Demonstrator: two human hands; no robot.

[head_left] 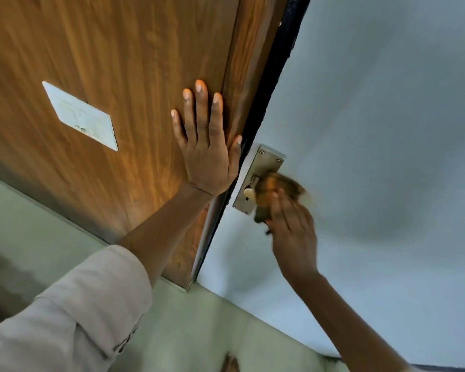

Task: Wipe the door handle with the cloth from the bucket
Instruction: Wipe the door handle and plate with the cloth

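Wooden door [105,63] under flat, released left hand [207,146]; right hand [293,229] grip clenches cloth [277,189] against handle [253,189].

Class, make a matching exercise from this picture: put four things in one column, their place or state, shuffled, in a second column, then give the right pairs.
Column 1:
1. left hand
2. right hand
3. cloth
4. white label

Column 2:
A. stuck on the wooden door, left of the flat hand
B. blurred, bunched over the door handle
C. fingers spread, palm flat against the wooden door
D. holding the cloth at the metal handle plate

Pairs: 1-C, 2-D, 3-B, 4-A
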